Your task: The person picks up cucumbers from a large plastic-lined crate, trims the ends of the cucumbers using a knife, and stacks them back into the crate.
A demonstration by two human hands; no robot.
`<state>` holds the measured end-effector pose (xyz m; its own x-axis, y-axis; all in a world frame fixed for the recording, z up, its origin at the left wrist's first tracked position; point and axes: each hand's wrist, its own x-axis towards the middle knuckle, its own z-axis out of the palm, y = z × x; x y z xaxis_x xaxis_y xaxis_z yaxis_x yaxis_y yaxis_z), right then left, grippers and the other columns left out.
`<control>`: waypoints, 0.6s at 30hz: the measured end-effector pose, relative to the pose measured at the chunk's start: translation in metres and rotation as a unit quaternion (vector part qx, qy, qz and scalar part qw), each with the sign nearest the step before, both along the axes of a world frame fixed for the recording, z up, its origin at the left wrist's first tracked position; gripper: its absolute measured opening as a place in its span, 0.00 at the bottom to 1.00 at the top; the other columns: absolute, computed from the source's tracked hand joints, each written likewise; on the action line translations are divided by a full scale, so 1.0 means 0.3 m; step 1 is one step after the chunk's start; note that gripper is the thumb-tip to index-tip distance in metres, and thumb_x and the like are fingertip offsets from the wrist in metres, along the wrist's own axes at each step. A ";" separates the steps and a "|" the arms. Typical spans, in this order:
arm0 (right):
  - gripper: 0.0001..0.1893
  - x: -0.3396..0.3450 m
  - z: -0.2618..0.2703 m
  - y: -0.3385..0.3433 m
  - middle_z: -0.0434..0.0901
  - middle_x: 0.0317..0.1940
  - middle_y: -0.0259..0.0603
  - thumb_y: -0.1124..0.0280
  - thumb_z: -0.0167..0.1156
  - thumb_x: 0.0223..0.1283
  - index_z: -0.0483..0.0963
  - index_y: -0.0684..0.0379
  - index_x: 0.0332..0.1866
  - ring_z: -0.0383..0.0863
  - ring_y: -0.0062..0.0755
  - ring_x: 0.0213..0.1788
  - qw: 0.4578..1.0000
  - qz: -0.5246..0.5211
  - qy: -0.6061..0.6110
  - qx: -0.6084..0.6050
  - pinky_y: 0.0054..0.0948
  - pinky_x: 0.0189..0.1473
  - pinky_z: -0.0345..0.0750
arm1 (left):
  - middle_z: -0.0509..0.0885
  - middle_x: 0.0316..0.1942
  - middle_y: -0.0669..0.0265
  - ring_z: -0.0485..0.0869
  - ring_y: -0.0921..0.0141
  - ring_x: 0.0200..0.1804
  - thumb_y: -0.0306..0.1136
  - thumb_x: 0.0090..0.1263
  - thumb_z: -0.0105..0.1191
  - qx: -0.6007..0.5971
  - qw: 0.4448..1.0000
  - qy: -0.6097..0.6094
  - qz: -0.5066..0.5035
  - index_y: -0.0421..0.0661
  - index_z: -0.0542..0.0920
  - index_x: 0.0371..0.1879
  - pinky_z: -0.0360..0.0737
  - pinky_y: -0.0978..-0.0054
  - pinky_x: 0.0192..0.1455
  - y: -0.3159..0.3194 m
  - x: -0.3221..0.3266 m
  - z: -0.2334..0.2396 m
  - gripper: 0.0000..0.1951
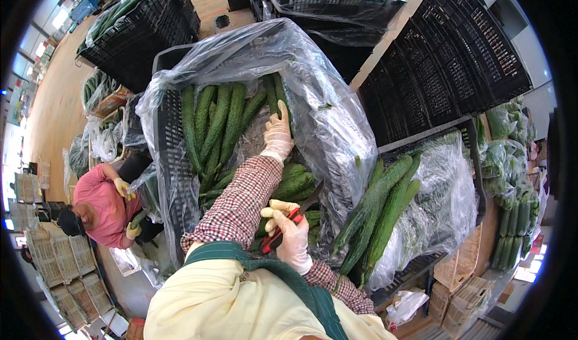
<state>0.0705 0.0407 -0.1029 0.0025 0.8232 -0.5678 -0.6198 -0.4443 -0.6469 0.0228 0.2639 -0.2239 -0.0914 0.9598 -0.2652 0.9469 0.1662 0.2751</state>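
A black plastic crate [170, 127] lined with clear plastic film [311, 109] holds long green cucumbers [219, 123]. My left hand [278, 134], in a pale glove, reaches into the crate with the index finger extended onto a cucumber at its far right; whether the fingers grip it I cannot tell. Closer to my body, my right hand [291, 234], also gloved, is closed on a knife [282, 231] with a red and black handle, its blade angled up and right over the film. Beneath the hands lie more green vegetables [293, 182], partly hidden.
On the right, several cucumbers [379, 209] rest on a film-covered crate [474, 177]. Empty-looking black crates [442, 64] are stacked behind it. More cucumber crates [135, 37] stand at the back. A co-worker [106, 200] in a pink top sits on the left, handling a cucumber.
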 end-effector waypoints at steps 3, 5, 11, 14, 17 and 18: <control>0.10 -0.006 -0.006 0.009 0.82 0.35 0.45 0.76 0.52 0.63 0.72 0.66 0.48 0.75 0.20 0.25 1.000 -0.008 0.013 0.011 0.19 0.28 0.72 | 0.72 0.52 0.52 0.74 0.50 0.52 0.29 0.47 0.68 -0.027 0.998 -0.051 -0.011 0.43 0.30 0.72 0.74 0.62 0.56 0.041 -0.038 0.005 0.61; 0.10 -0.017 0.012 0.006 0.82 0.35 0.45 0.76 0.53 0.63 0.72 0.66 0.47 0.75 0.20 0.25 1.000 0.018 0.022 0.010 0.19 0.28 0.72 | 0.74 0.48 0.51 0.75 0.57 0.50 0.25 0.48 0.58 0.180 0.974 -0.138 0.019 0.35 0.50 0.70 0.74 0.64 0.53 0.005 -0.222 -0.091 0.46; 0.08 -0.008 -0.022 0.018 0.82 0.35 0.43 0.76 0.53 0.64 0.72 0.62 0.47 0.73 0.17 0.24 0.998 0.015 0.051 0.032 0.18 0.27 0.71 | 0.77 0.45 0.54 0.81 0.63 0.41 0.19 0.47 0.51 -0.150 0.479 -0.852 0.150 0.28 0.60 0.62 0.83 0.69 0.46 -0.295 -0.457 0.362 0.36; 0.10 -0.008 -0.013 0.024 0.83 0.33 0.46 0.76 0.55 0.60 0.73 0.67 0.46 0.76 0.21 0.23 0.998 0.009 0.035 0.045 0.18 0.25 0.73 | 0.78 0.44 0.55 0.81 0.64 0.41 0.20 0.42 0.52 -0.162 0.385 -0.896 0.153 0.30 0.58 0.66 0.83 0.70 0.46 -0.459 -0.483 0.427 0.42; 0.10 -0.011 -0.014 0.021 0.83 0.33 0.46 0.76 0.55 0.60 0.73 0.67 0.45 0.76 0.21 0.23 0.998 0.010 0.032 0.050 0.18 0.25 0.73 | 0.77 0.45 0.54 0.78 0.65 0.37 0.21 0.42 0.52 -0.157 0.329 -0.915 0.170 0.29 0.48 0.68 0.79 0.74 0.34 -0.538 -0.491 0.452 0.47; 0.10 -0.011 -0.010 0.022 0.83 0.33 0.46 0.76 0.55 0.60 0.73 0.67 0.46 0.76 0.21 0.24 0.998 0.007 0.032 0.053 0.18 0.25 0.73 | 0.77 0.45 0.54 0.77 0.67 0.35 0.22 0.43 0.52 -0.167 0.299 -0.925 0.164 0.28 0.49 0.68 0.78 0.74 0.33 -0.555 -0.487 0.464 0.46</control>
<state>0.0672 0.0473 -0.1060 -0.0435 0.8781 -0.4765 -0.6560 -0.3848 -0.6493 -0.1233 0.0974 -0.0847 0.4332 0.8715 -0.2300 -0.8571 0.4772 0.1939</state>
